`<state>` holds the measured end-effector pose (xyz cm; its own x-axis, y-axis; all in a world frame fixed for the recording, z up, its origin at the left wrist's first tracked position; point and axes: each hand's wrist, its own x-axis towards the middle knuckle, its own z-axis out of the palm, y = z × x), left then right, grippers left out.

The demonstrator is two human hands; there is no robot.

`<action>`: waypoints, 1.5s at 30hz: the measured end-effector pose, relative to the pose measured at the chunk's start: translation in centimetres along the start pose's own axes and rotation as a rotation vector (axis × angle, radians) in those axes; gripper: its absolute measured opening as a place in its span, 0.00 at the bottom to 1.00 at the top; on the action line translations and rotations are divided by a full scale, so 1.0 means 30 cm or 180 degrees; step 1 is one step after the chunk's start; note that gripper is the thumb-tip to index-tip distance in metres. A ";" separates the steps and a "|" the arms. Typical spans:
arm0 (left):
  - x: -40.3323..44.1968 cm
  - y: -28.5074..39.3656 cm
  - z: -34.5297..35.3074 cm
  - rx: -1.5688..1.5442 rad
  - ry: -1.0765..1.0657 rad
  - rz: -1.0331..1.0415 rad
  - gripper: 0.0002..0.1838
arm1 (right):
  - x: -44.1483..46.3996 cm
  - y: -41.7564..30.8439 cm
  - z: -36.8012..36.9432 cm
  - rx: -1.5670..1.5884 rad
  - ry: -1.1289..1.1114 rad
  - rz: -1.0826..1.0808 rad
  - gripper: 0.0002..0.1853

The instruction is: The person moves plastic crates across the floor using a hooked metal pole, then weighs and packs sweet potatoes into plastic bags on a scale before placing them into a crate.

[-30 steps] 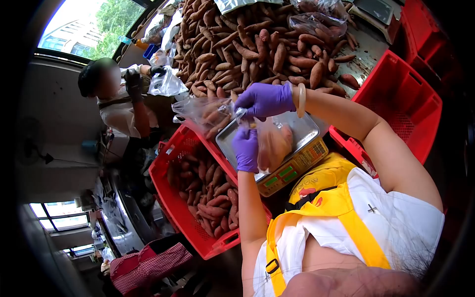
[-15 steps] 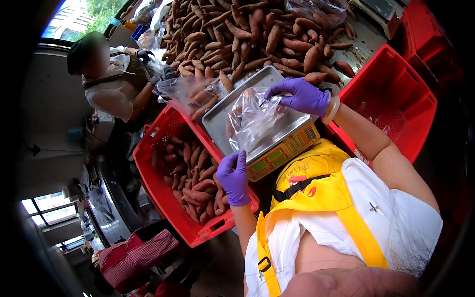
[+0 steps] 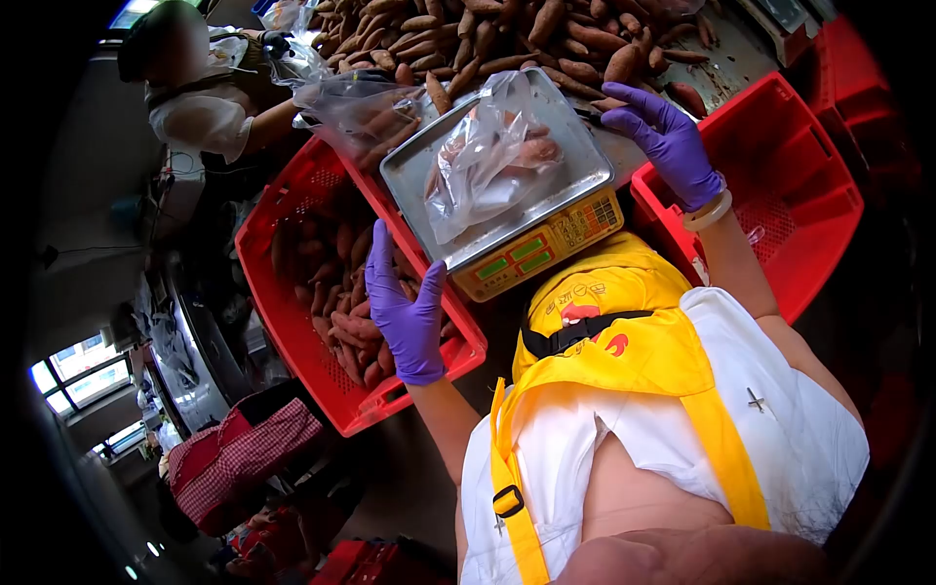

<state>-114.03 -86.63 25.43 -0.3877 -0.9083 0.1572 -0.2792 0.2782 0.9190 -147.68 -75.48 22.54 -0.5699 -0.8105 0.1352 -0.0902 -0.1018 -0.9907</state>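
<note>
A clear plastic bag [image 3: 492, 161] with sweet potatoes in it rests on the metal tray of a scale [image 3: 409, 190]. My left hand [image 3: 402, 307], in a purple glove, is raised with fingers apart at the scale's left front corner, over the edge of a red crate [image 3: 356, 419] of sweet potatoes. On the scale's right side my right hand [image 3: 673, 146], also purple-gloved, is spread and holds nothing. Neither hand touches the bag. Green displays are lit on the scale's yellow front. Another bag [image 3: 366, 112] with sweet potatoes lies left of the tray.
Sweet potatoes [image 3: 468, 34] are heaped on the table behind the scale. A second red crate [image 3: 819, 205] stands at the right. A co-worker [image 3: 210, 88] in dark gloves handles plastic at the upper left. A checked red cloth [image 3: 244, 453] shows at the lower left.
Both hands have let go of the bag and moved apart, the left leftward, the right to the right. The bag, held up a second ago, now rests on the tray.
</note>
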 end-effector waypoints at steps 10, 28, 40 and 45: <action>0.171 0.056 0.166 0.1347 0.0334 0.1109 0.34 | -0.020 -0.167 0.220 -0.1950 -0.1005 -0.0327 0.38; 0.126 0.034 0.160 -0.1733 -0.0196 -0.0472 0.09 | -0.037 -0.267 0.272 0.0714 -0.0026 -0.0844 0.04; 0.132 -0.011 0.017 -0.3782 -0.0689 -0.0854 0.28 | 0.022 0.091 0.205 -0.3000 -0.1817 0.0381 0.11; 0.066 0.080 0.090 -0.2264 -0.0214 -0.0590 0.32 | 0.042 -0.002 0.239 -0.2841 -0.1562 -0.0247 0.09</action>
<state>-117.84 -86.91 26.95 -0.4488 -0.8933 -0.0251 0.2829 -0.1686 0.9442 -142.54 -80.63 22.65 -0.1571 -0.9873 -0.0213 -0.8026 0.1402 -0.5798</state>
